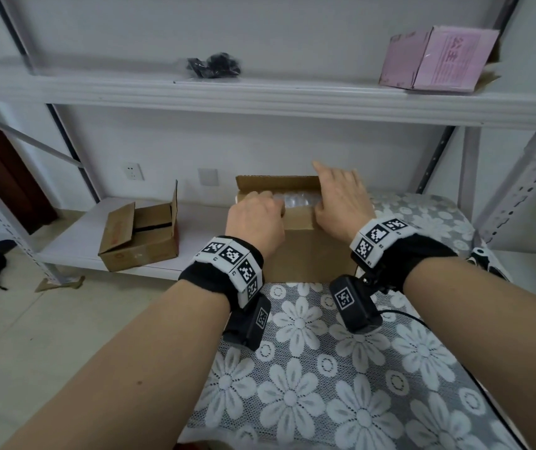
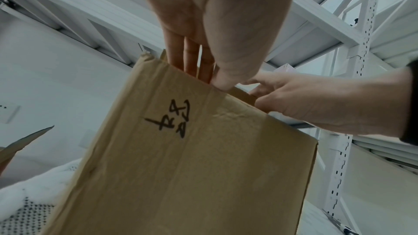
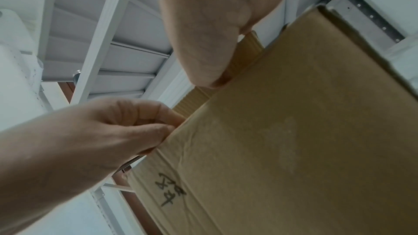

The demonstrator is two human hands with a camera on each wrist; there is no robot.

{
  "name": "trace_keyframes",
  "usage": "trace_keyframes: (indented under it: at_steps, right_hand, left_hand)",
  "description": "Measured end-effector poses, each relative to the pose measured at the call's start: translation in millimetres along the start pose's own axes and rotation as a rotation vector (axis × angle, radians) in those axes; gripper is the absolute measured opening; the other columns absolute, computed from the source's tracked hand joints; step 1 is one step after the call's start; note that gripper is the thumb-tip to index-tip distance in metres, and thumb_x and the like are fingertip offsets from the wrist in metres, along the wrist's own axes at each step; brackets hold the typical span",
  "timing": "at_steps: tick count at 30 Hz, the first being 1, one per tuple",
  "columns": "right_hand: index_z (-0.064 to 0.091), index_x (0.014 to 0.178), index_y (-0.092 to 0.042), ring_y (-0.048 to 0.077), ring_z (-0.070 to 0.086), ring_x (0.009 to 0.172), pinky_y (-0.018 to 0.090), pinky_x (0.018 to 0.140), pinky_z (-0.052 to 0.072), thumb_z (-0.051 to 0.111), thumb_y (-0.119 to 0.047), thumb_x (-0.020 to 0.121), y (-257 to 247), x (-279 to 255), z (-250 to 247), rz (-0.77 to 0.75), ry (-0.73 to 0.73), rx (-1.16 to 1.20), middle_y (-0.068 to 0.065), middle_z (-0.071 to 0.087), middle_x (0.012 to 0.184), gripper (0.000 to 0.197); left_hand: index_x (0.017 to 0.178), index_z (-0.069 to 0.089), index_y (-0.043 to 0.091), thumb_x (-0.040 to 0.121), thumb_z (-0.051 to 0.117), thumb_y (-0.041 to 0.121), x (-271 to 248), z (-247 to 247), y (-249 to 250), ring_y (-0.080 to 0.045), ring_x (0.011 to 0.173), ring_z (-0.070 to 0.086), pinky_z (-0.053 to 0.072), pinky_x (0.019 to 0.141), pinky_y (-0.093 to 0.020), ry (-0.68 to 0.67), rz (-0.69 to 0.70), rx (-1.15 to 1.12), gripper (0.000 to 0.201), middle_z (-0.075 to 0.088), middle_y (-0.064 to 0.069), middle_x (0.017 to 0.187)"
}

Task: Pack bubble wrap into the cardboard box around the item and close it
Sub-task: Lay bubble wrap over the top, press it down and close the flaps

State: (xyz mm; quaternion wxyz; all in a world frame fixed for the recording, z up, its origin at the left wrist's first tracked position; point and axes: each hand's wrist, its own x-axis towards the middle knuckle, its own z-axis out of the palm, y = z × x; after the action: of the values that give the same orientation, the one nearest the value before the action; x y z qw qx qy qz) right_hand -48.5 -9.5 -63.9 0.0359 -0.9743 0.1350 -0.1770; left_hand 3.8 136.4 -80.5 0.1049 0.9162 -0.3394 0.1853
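Both hands (image 1: pixel 295 212) grip the cardboard box (image 1: pixel 305 254) over bubble wrap (image 1: pixel 295 199)

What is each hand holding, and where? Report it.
Both hands hold the cardboard box at its near top edge: left hand toward the left, right hand toward the right.

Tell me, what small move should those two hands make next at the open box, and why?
Probably fold the near flap down over the opening. Bubble wrap already fills the top of the cardboard box, the far flap stands up, and the left hand and right hand both grip the near edge.
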Motion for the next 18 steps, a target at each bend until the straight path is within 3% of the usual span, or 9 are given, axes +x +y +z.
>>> trace_keyframes:
  at_steps: [2,5,7,8,10,11,18]
  right_hand:
    - [0.021,0.149,-0.015,0.026,0.034,0.135,0.044,0.119,0.013,0.049,-0.019,0.091,0.7,-5.4,3.3,-0.013,0.004,-0.007,0.01,0.044,0.141,0.065]
    - [0.028,0.146,-0.018,0.026,0.037,0.134,0.044,0.118,0.012,0.042,-0.026,0.095,1.4,-12.9,9.6,-0.018,-0.014,-0.002,0.008,0.047,0.139,0.053]
    - [0.033,0.143,-0.02,0.024,0.039,0.132,0.044,0.118,0.013,0.038,-0.032,0.098,2.4,-16.7,13.3,-0.028,-0.01,-0.004,0.006,0.049,0.138,0.047]
    - [0.035,0.143,-0.02,0.024,0.04,0.132,0.044,0.118,0.013,0.037,-0.034,0.099,2.9,-18.1,13.8,-0.031,-0.012,-0.006,0.005,0.05,0.138,0.046]
    - [0.036,0.142,-0.021,0.023,0.038,0.134,0.044,0.117,0.012,0.035,-0.036,0.1,4.1,-19.3,12.9,-0.04,-0.03,-0.003,0.003,0.047,0.141,0.045]
    - [0.035,0.143,-0.021,0.022,0.035,0.136,0.044,0.118,0.011,0.035,-0.036,0.1,4.8,-19.4,11.7,-0.043,-0.048,0.003,0.002,0.044,0.145,0.046]
    - [0.038,0.143,-0.024,0.017,0.026,0.143,0.044,0.119,0.009,0.03,-0.037,0.102,8.4,-18.0,1.4,-0.03,-0.188,0.036,0.001,0.033,0.154,0.044]
  left_hand:
    - [0.122,0.057,0.022,0.092,0.046,0.018,-2.1,-1.1,1.0,-0.021,0.1,0.055,0.035,0.067,-0.03,0.013,-0.012,-0.007,0.033,0.062,0.0,0.109]
    - [0.15,0.021,0.025,0.093,0.044,0.018,-6.4,-2.9,4.0,-0.02,0.102,0.054,0.033,0.068,-0.028,0.019,-0.02,-0.062,0.062,0.06,0.002,0.111]
    - [0.153,0.007,0.023,0.095,0.043,0.027,-7.6,-2.6,5.2,-0.02,0.108,0.052,0.038,0.073,-0.029,0.01,-0.02,-0.093,0.069,0.058,0.001,0.118]
    - [0.153,0.005,0.022,0.096,0.043,0.033,-6.8,-0.7,4.9,-0.021,0.115,0.049,0.042,0.081,-0.031,-0.002,-0.015,-0.089,0.07,0.056,0.0,0.125]
    - [0.153,0.011,0.017,0.095,0.041,0.047,-3.7,3.4,3.8,-0.025,0.125,0.043,0.037,0.1,-0.034,-0.042,0.009,-0.029,0.071,0.049,-0.006,0.136]
    - [0.152,0.017,0.016,0.095,0.04,0.051,-1.8,4.5,3.6,-0.027,0.126,0.041,0.034,0.103,-0.035,-0.061,0.015,0.006,0.071,0.048,-0.009,0.137]
    - [0.127,0.056,0.011,0.094,0.038,0.053,1.1,2.4,11.9,-0.03,0.114,0.041,0.035,0.094,-0.038,-0.108,-0.007,0.109,0.056,0.048,-0.014,0.119]
